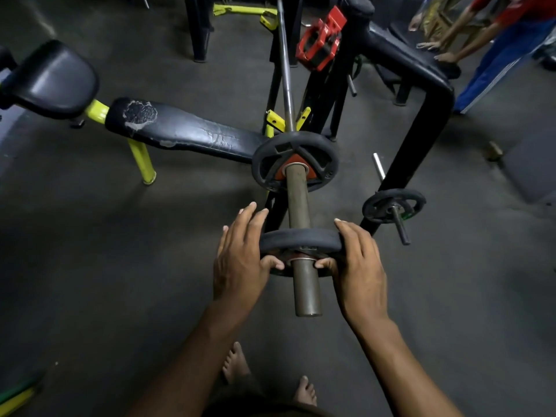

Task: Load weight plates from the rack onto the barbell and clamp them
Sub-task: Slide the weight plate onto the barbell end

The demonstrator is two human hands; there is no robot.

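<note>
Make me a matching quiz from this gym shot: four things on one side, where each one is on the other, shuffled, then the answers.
Things
1. small weight plate
2. larger weight plate
3. red clamp
4. spare plate

Places
A. on a peg of the black rack, to the right
B. far along the barbell sleeve, near the bench
C. hanging high on the rack frame
D. on the sleeve near its end, held between the left hand and right hand

Pairs: 1-D, 2-B, 3-C, 4-A
</note>
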